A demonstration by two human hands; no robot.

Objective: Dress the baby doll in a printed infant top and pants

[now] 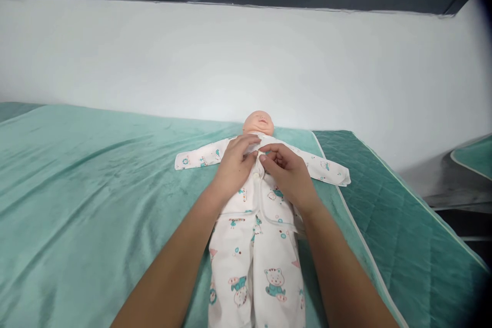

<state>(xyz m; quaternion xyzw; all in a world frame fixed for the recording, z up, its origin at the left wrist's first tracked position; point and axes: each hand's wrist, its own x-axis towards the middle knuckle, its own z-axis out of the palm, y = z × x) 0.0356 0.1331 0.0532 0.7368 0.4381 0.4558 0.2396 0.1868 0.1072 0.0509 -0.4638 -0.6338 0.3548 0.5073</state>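
Note:
A baby doll lies on its back on a green blanket, head toward the wall. It wears a white romper printed with small cats, sleeves spread out to both sides. My left hand rests on the doll's chest and pinches the left edge of the romper's front opening near the collar. My right hand pinches the right edge of the same opening, fingertips almost meeting those of the left hand. Both forearms reach in from the bottom of the view.
The green blanket covers the bed to the left. A darker quilted green mat lies to the right, its edge dropping off. A white wall stands close behind the doll's head. Another green pad corner shows at the far right.

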